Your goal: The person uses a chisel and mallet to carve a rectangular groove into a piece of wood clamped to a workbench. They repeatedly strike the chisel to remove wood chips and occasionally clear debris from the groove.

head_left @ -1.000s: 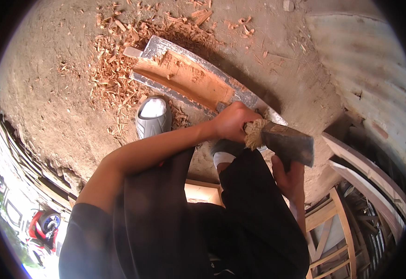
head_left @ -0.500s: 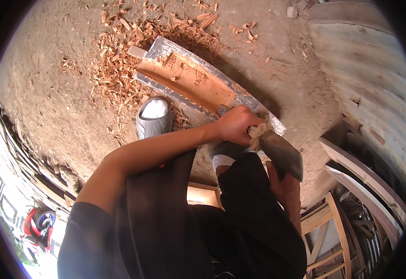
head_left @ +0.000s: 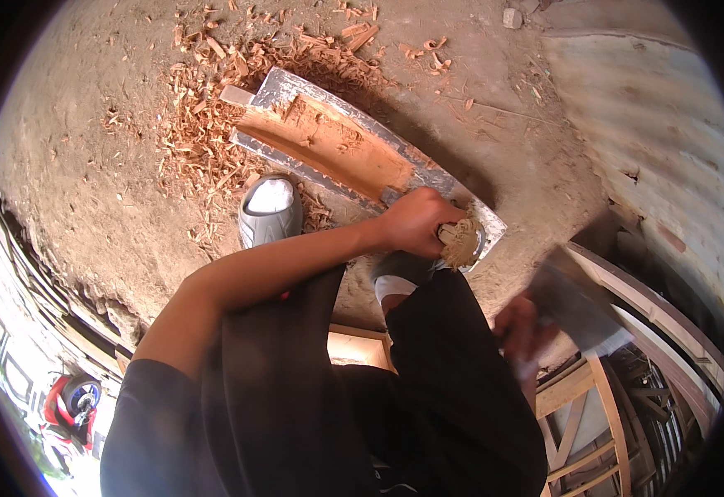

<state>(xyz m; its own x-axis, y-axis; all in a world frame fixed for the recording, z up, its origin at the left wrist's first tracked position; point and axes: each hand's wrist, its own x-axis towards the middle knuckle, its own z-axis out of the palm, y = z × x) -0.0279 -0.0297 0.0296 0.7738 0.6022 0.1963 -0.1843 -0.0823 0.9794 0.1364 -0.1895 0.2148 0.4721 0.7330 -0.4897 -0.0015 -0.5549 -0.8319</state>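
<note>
My left hand [head_left: 416, 222] is closed around a chisel, whose frayed, splintered wooden handle end [head_left: 461, 242] sticks out toward the right. The chisel's metal part [head_left: 390, 197] shows on the other side of the fist, at the near end of the hollow in a long wooden block [head_left: 438, 179]. The block has worn grey and white paint outside and bare orange-brown wood inside, with loose chips in it. My right hand [head_left: 527, 331], blurred by motion, grips a broad-bladed cleaver-like tool [head_left: 581, 302]. Its dark blade is off to the right, apart from the chisel.
Wood shavings [head_left: 204, 137] lie thick around the block's far end. My grey shoe [head_left: 272, 222] is beside it on the dirt floor. A corrugated metal sheet [head_left: 652, 108], curved boards [head_left: 652, 311] and a wooden frame [head_left: 606, 414] stand at right. A red motorcycle [head_left: 67, 406] is far left.
The cleaver-like tool has swung away from the chisel's handle end, to the right, along with my right hand. My left hand stays on the chisel. The block appears unmoved.
</note>
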